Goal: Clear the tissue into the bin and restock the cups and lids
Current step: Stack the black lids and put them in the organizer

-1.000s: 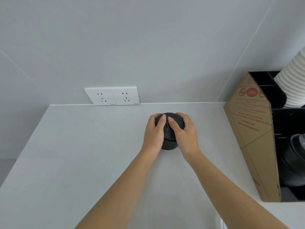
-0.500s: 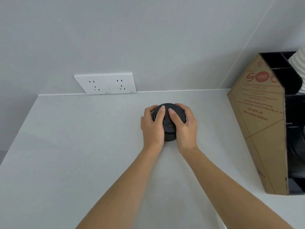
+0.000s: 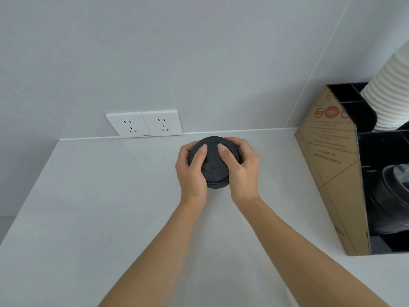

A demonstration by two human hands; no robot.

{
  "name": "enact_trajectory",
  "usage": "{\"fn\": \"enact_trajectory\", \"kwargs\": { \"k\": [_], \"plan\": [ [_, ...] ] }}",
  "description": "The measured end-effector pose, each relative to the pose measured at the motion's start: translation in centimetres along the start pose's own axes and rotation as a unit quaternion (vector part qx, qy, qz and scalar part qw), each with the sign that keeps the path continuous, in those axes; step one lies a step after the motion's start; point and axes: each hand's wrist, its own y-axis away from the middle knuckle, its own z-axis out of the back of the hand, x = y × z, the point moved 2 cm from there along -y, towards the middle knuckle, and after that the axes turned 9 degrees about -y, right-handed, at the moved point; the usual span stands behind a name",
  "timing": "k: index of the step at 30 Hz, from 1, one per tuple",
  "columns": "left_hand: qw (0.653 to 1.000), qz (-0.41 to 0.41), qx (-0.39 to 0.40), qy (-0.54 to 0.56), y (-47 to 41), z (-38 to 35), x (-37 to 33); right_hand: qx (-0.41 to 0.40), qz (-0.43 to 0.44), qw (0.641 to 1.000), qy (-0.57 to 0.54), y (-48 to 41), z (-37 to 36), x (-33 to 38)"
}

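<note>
Black plastic cup lids (image 3: 213,165), round and stacked in a short pile, sat on the pale speckled stone counter (image 3: 93,218) a little short of the back wall, gripped from both sides. Bare forearms reached in from the near edge; the left hand (image 3: 192,171) wrapped the stack's left side with its thumb laid over the top lid, and the right hand (image 3: 240,169) clasped the right side, thumb likewise pressed on top. To the right stood a black compartmented organiser (image 3: 363,173) faced with a brown cardboard panel printed in red, holding more dark lids (image 3: 391,196) in a lower bay and a ribbed stack of white paper cups (image 3: 389,91) higher up. Beyond the hands, a white double wall socket (image 3: 144,124) sat on the grey wall (image 3: 177,52), just above the counter's rear edge.
</note>
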Motion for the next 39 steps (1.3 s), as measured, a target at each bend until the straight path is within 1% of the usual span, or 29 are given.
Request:
{"fn": "enact_trajectory", "kwargs": {
  "k": [3, 10, 15, 17, 24, 29, 35, 39],
  "plan": [
    [1.000, -0.018, 0.013, 0.010, 0.4, -0.1, -1.4, 0.004, 0.025, 1.000, -0.010, 0.4, -0.1, 1.3],
    [0.999, -0.003, 0.042, 0.017, 2.4, -0.7, -4.2, 0.009, 0.036, 0.999, -0.028, 1.9, 0.2, 4.7],
    [0.996, -0.008, 0.081, 0.023, 5.4, -2.5, -6.6, -0.026, 0.057, 0.996, -0.056, 3.7, 2.1, 7.8],
    [0.996, -0.009, 0.085, 0.021, 5.9, -3.2, -7.1, -0.032, 0.063, 0.996, -0.057, 4.1, 2.7, 8.7],
    [0.992, -0.013, 0.125, 0.021, 10.5, -8.4, -9.7, -0.094, 0.104, 0.989, -0.050, 5.2, 7.8, 13.6],
    [0.990, -0.014, 0.143, 0.013, 13.1, -13.2, -10.5, -0.104, 0.115, 0.987, -0.050, 4.5, 12.6, 16.3],
    [0.990, 0.006, 0.140, -0.003, 15.5, -19.4, -9.9, -0.119, 0.097, 0.987, -0.047, 2.7, 18.7, 18.1],
    [0.990, 0.039, 0.132, -0.021, 16.3, -22.6, -8.5, -0.120, 0.072, 0.990, -0.036, 1.3, 22.1, 17.9]
  ]
}}
